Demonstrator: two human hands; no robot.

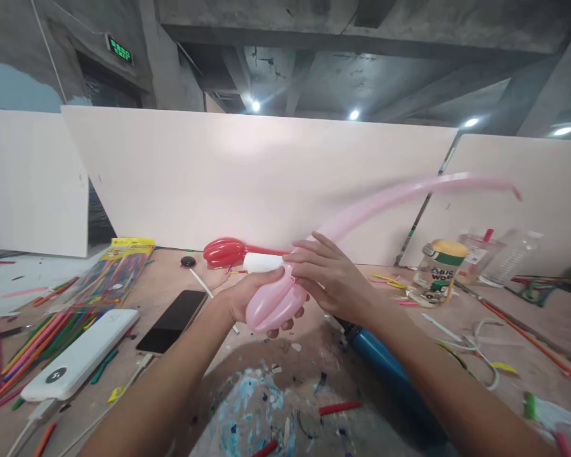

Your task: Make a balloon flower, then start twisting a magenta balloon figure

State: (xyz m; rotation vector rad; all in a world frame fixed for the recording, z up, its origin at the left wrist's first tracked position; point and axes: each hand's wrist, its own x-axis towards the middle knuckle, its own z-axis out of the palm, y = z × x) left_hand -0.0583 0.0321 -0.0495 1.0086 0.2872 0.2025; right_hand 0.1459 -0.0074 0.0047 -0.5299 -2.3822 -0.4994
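Note:
A long pink balloon [276, 303] is folded into several fat loops at its near end. My left hand [244, 297] cups those loops from below, fingers wrapped round them. My right hand [330, 274] presses on the top of the bundle, fingers curled over the twist. The balloon's free tail [409, 193] sweeps up and to the right, blurred. A red twisted balloon [223, 251] lies on the table just behind my hands.
On the left lie a white power bank [83, 360], a black phone [172, 321] and a packet of coloured balloons [105, 273]. A blue pump [385, 365] lies under my right forearm. A jar [438, 270] and plastic cups stand at right. White boards wall the table's back.

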